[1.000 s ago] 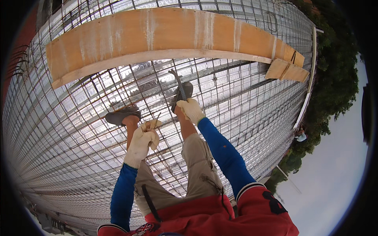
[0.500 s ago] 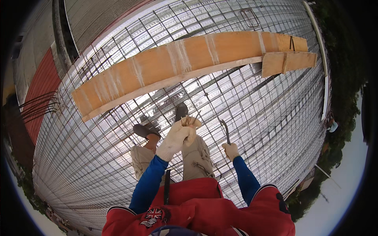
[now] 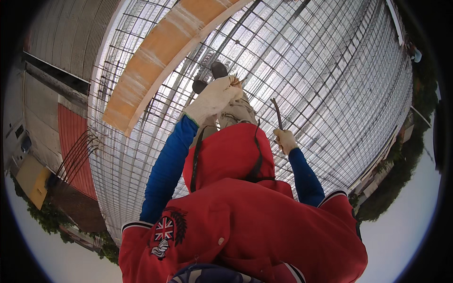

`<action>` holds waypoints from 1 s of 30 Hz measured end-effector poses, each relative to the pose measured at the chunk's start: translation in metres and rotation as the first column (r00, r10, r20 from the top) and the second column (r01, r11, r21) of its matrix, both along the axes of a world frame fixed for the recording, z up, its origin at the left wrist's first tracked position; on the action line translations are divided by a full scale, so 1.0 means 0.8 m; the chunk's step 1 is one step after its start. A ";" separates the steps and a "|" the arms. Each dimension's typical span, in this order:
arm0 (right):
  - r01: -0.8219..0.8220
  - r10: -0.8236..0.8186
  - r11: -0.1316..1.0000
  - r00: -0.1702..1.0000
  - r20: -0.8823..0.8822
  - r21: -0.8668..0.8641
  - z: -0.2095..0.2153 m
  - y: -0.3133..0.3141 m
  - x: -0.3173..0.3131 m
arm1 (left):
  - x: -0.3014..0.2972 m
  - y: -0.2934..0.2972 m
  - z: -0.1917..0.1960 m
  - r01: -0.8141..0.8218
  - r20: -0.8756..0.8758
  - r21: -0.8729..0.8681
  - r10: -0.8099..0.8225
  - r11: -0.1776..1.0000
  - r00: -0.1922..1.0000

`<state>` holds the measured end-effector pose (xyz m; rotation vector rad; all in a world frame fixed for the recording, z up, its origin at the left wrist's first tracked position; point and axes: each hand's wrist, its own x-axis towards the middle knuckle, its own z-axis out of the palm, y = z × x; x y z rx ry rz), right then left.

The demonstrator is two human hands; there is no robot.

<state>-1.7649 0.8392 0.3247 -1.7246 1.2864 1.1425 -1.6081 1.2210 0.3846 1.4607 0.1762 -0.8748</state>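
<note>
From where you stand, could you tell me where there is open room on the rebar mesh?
Open mesh spreads right of the hook tool in the right hand. More lies between the board and the left hand. Around the shoes it is crowded.

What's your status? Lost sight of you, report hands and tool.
Left hand gloved, raised by knee. Right hand gripping hooked metal tool. Rebar grid underfoot; wooden plank lies off left.

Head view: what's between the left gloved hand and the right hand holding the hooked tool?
In the head view, between the left hand and the right hand with its hooked tool lies the person's khaki-trousered leg, with rebar mesh beneath.
</note>
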 end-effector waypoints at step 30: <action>0.499 -0.499 0.866 0.860 -0.105 -0.027 0.006 0.125 -0.270 | -0.042 -0.105 -0.301 0.864 0.173 0.258 -0.900 0.433 0.400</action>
